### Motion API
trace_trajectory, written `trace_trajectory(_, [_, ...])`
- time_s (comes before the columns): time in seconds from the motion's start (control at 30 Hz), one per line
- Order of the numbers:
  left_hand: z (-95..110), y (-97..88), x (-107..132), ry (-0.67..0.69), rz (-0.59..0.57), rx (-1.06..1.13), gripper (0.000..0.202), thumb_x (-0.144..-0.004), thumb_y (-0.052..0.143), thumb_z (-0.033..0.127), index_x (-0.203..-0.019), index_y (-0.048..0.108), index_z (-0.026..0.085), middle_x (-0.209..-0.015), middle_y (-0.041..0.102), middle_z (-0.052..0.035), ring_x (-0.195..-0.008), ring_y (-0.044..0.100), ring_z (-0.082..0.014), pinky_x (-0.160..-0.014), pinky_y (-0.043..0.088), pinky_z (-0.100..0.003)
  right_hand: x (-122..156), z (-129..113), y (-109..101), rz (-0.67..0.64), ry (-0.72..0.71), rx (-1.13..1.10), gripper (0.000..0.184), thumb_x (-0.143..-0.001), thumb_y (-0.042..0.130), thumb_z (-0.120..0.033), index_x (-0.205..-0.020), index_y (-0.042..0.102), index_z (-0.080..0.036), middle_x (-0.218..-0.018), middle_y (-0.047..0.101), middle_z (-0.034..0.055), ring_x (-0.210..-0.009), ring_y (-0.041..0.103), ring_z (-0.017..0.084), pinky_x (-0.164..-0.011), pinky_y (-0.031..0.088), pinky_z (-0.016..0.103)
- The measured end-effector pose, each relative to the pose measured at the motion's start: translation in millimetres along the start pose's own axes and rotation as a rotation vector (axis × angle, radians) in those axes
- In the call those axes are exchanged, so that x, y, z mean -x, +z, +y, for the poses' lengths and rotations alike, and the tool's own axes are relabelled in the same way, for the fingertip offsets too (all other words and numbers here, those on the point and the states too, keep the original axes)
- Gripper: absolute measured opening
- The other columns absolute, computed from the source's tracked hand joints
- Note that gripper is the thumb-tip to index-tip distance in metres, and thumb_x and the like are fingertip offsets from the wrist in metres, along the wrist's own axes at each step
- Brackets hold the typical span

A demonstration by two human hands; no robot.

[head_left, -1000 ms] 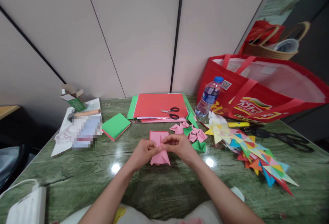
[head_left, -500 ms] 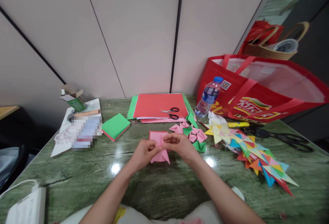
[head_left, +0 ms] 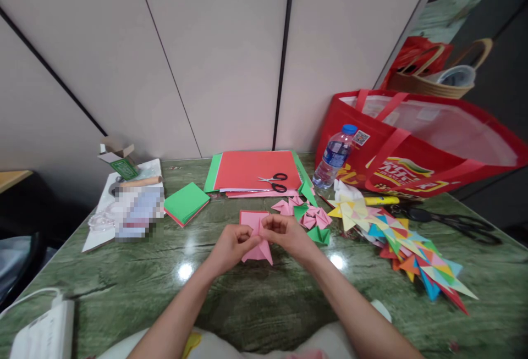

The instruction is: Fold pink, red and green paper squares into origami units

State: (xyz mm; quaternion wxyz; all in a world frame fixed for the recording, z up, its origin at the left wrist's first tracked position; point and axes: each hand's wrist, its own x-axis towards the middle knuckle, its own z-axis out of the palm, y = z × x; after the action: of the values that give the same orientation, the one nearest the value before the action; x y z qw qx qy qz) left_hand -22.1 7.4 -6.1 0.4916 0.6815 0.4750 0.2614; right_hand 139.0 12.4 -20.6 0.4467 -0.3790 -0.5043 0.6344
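Note:
Between my two hands is a piece of folded pink paper (head_left: pixel 259 253), with pointed flaps at its near edge. My left hand (head_left: pixel 234 248) pinches it from the left, thumb toward the middle. From the right, my right hand (head_left: pixel 287 233) pinches its upper part with closed fingertips. Beneath and just behind it lies a square stack of pink paper with a red edge (head_left: pixel 249 216), partly covered by my hands. Several folded pink pieces (head_left: pixel 315 217) and a green folded piece (head_left: pixel 319 235) rest just beyond my right hand.
Small scissors (head_left: pixel 274 181) lie on red sheets (head_left: pixel 256 166) at the back. A green paper stack (head_left: pixel 186 202) sits left. To the right are a water bottle (head_left: pixel 333 158), a red bag (head_left: pixel 412 144), a multicoloured folded-paper chain (head_left: pixel 412 243) and large black scissors (head_left: pixel 457 221). A white power strip (head_left: pixel 43 332) is front left.
Both hands stay almost in place on the pink paper; its folded flaps shift very slightly. The camera view has moved a little. Nothing else has visibly changed.

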Motion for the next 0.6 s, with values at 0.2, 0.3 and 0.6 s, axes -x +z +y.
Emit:
trace_trajectory(0.2, [1.6, 0.8, 1.2, 0.011, -0.032, 0.019, 0.035, -0.074, 0.050, 0.041, -0.052, 0.045, 0.014, -0.048, 0.030, 0.0058, -0.044, 0.024, -0.0056, -0.041, 0.015, -0.019, -0.2, 1.1, 4.2, 0.046, -0.038, 0.069, 0.028, -0.059, 0.069, -0.038, -0.066, 0.055, -0.015, -0.057, 0.048, -0.0042, -0.052, 0.041, 0.008, -0.049, 0.032, 0.021])
trace_trajectory(0.3, [2.1, -0.6, 1.8, 0.011, -0.052, 0.040, 0.035, -0.073, 0.051, 0.041, -0.052, 0.046, 0.014, -0.047, 0.031, 0.0056, -0.044, 0.025, -0.0057, -0.041, 0.015, -0.019, 0.4, 0.1, 5.6, 0.034, -0.060, 0.057, 0.028, -0.059, 0.069, -0.039, -0.060, 0.054, -0.015, -0.057, 0.050, -0.0029, -0.053, 0.043, 0.008, -0.050, 0.033, 0.021])
trace_trajectory(0.6, [3.1, -0.3, 0.5, -0.007, -0.026, 0.023, 0.030, -0.073, 0.052, 0.040, -0.064, 0.056, 0.012, -0.048, 0.031, 0.0059, -0.045, 0.023, -0.0061, -0.042, 0.014, -0.019, 1.7, -1.3, 5.2, 0.032, -0.068, 0.103, 0.027, -0.058, 0.070, -0.040, -0.062, 0.059, -0.016, -0.059, 0.057, -0.0010, -0.056, 0.049, 0.011, -0.054, 0.038, 0.024])
